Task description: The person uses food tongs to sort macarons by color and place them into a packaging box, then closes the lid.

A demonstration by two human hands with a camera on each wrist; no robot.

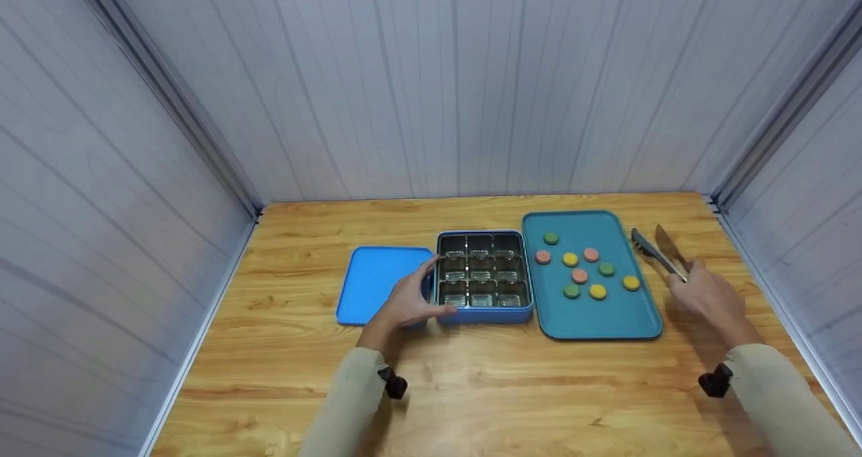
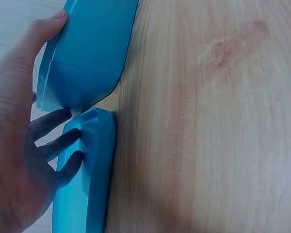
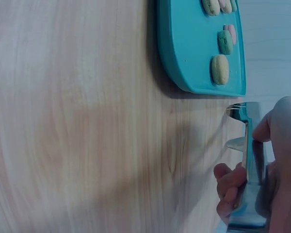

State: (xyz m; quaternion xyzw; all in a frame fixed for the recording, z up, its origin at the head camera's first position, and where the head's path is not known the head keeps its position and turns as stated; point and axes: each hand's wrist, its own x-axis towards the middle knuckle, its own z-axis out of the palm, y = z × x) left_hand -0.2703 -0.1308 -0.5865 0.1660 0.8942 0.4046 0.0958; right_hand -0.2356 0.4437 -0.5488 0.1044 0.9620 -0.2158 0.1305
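Observation:
My left hand is at the near left corner of a blue box. In the left wrist view its thumb rests on the box wall, and the other fingers are spread beside it, over the blue lid. Inside the box sits a clear divided insert with several square compartments. At the right, my right hand grips metal tongs by the handle, with the two arms apart. The tongs' toothed end lies beyond the tray's edge, holding nothing.
A teal tray stands right of the box. Several macarons lie scattered on it: pink, yellow and green. The flat blue lid lies left of the box. Pale panel walls enclose the wooden table.

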